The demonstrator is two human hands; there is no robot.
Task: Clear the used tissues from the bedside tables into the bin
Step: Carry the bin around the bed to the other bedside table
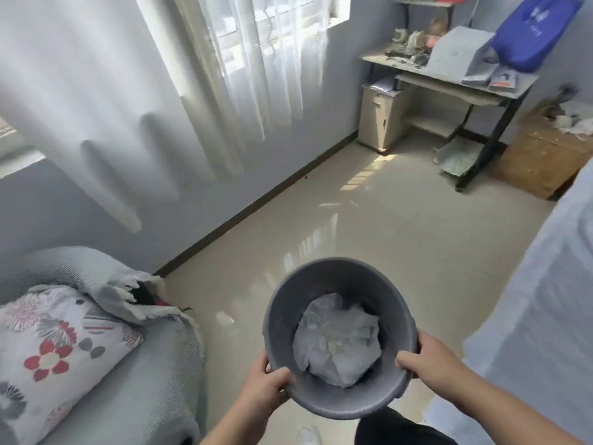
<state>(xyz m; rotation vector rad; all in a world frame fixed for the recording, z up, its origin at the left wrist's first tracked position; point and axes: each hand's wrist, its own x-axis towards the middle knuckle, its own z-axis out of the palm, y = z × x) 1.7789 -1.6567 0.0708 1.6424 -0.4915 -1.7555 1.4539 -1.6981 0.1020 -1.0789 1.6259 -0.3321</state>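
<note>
Low in front of you: the bin [324,264] hangs above the floor [369,220], carried in both hands, its mouth tipped toward you.
Left grip: your left grip [268,388] is closed round the near-left rim and holds the bin.
Right grip: your right grip [428,359] is closed round the near-right rim, thumb over the edge, and holds the bin too.
Tissues in the bin: a crumpled white wad [337,343] lies at the bottom.
Tissues left out: white crumpled pieces [576,123] sit on top of the wooden bedside table [539,155] at the far right, just beside the bed [545,284]. They are too small to count.
Step in hand: you look to be carrying the bin to that bedside table, with one load already in. The task seems partway done.
Next move: cross the open floor toward the far right and bring the bin close under the table's edge. Then free one grip to pick up the pieces, since both are taken now. Keep the bin level as you let go with one side, or set it down first.
</note>
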